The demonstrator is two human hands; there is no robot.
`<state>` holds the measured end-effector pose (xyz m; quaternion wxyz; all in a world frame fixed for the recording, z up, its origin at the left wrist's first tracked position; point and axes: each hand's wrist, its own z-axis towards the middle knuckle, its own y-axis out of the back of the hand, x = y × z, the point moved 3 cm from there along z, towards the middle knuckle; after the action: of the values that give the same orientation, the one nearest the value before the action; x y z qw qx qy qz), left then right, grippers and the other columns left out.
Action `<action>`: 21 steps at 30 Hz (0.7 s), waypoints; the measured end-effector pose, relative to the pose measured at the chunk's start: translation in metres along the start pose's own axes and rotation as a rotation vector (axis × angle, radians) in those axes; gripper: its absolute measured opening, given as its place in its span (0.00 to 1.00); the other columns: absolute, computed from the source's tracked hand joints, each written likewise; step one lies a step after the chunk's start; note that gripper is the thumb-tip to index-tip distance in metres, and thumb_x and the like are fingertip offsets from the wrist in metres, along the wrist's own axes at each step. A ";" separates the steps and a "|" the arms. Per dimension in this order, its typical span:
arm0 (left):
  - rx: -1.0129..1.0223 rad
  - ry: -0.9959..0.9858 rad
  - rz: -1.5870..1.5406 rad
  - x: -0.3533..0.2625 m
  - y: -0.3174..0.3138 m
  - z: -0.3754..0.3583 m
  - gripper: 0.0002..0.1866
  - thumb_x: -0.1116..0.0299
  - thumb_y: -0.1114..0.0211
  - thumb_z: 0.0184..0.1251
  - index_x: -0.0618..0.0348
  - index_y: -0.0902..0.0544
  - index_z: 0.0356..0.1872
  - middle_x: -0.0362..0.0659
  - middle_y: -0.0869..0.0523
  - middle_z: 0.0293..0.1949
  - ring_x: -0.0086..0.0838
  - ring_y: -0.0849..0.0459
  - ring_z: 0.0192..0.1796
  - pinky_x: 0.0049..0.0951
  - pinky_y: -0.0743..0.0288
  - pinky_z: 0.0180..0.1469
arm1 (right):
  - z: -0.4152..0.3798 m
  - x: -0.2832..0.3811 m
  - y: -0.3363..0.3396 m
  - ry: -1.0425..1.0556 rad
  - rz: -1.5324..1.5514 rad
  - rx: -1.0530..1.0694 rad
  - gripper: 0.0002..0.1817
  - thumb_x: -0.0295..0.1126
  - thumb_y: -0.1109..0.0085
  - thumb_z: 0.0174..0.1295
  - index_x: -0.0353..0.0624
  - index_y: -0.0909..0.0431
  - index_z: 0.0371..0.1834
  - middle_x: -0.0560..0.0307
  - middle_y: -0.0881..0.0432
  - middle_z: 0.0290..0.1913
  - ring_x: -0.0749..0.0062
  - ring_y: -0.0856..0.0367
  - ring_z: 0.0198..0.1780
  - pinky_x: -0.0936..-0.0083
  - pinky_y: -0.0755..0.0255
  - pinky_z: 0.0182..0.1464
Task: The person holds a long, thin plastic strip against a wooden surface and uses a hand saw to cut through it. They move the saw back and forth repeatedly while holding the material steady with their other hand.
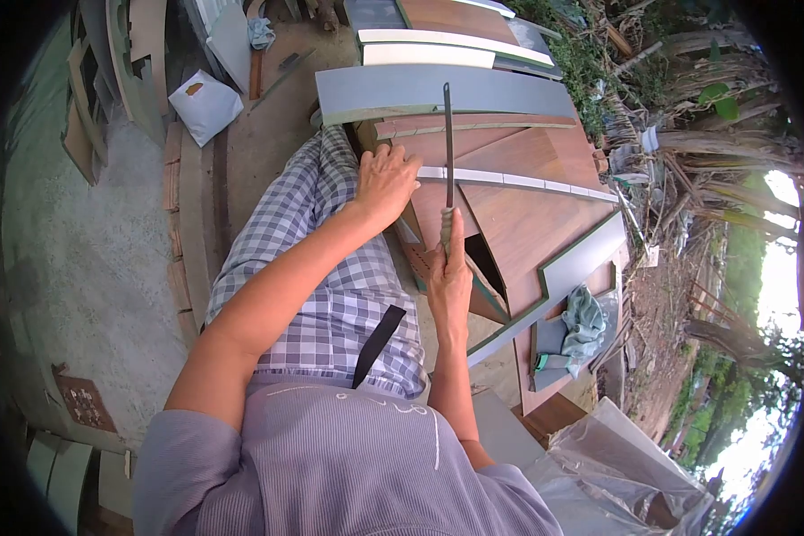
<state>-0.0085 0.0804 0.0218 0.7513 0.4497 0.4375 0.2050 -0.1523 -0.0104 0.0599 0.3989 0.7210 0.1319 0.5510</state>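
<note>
My right hand [451,277] is closed around the wrapped handle of a long, thin hacksaw-like blade [448,143], its index finger stretched along the handle. The blade points away from me and crosses over a narrow white strip [527,182] with evenly spaced dark marks. At the strip's left end, the curled fingers of my left hand [388,183] grip it. Under the strip lies a brown wooden board [531,223]. Just beyond are a reddish-brown narrow slat [491,126] and a wide grey panel [393,89].
An L-shaped grey panel [590,255] and a crumpled teal cloth [585,322] lie to the right. A white sack [205,105] stands on the left near leaning board offcuts [134,62]. Clear plastic sheeting [625,464] covers something at lower right. Dry plants [706,143] border the right side.
</note>
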 end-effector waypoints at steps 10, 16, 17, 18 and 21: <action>0.018 0.009 -0.014 0.000 -0.001 0.000 0.13 0.65 0.30 0.56 0.54 0.19 0.42 0.43 0.22 0.41 0.38 0.24 0.47 0.41 0.34 0.45 | -0.011 -0.014 -0.009 0.041 -0.045 -0.026 0.31 0.24 0.56 0.69 0.56 0.47 0.76 0.35 0.19 0.50 0.43 0.17 0.46 0.56 0.27 0.41; 0.012 0.011 -0.004 -0.002 0.000 0.001 0.13 0.65 0.30 0.56 0.54 0.19 0.41 0.43 0.22 0.41 0.38 0.24 0.48 0.41 0.34 0.45 | 0.030 -0.003 -0.011 0.117 -0.051 0.001 0.30 0.24 0.57 0.69 0.50 0.46 0.75 0.35 0.21 0.54 0.43 0.18 0.48 0.55 0.27 0.43; 0.006 0.016 0.003 0.000 0.001 0.001 0.13 0.65 0.30 0.56 0.54 0.19 0.41 0.43 0.22 0.41 0.38 0.24 0.48 0.41 0.34 0.45 | 0.030 -0.001 -0.010 0.060 -0.043 0.030 0.30 0.24 0.56 0.69 0.50 0.46 0.74 0.35 0.21 0.54 0.42 0.18 0.47 0.55 0.27 0.42; 0.011 0.012 -0.001 0.001 -0.001 0.002 0.13 0.65 0.31 0.56 0.54 0.19 0.41 0.43 0.22 0.41 0.38 0.24 0.48 0.41 0.34 0.45 | 0.028 0.000 -0.010 0.002 -0.038 0.060 0.30 0.24 0.56 0.69 0.49 0.46 0.74 0.34 0.21 0.53 0.42 0.18 0.46 0.56 0.27 0.42; 0.015 0.008 -0.015 0.001 -0.001 0.002 0.12 0.65 0.31 0.56 0.54 0.19 0.41 0.43 0.22 0.41 0.38 0.25 0.48 0.41 0.34 0.45 | -0.011 -0.023 -0.017 0.149 -0.058 -0.070 0.30 0.23 0.56 0.68 0.49 0.46 0.75 0.33 0.21 0.51 0.41 0.17 0.43 0.56 0.26 0.41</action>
<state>-0.0059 0.0796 0.0204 0.7477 0.4510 0.4454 0.1979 -0.1667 -0.0091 0.0325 0.4286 0.6595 0.1626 0.5958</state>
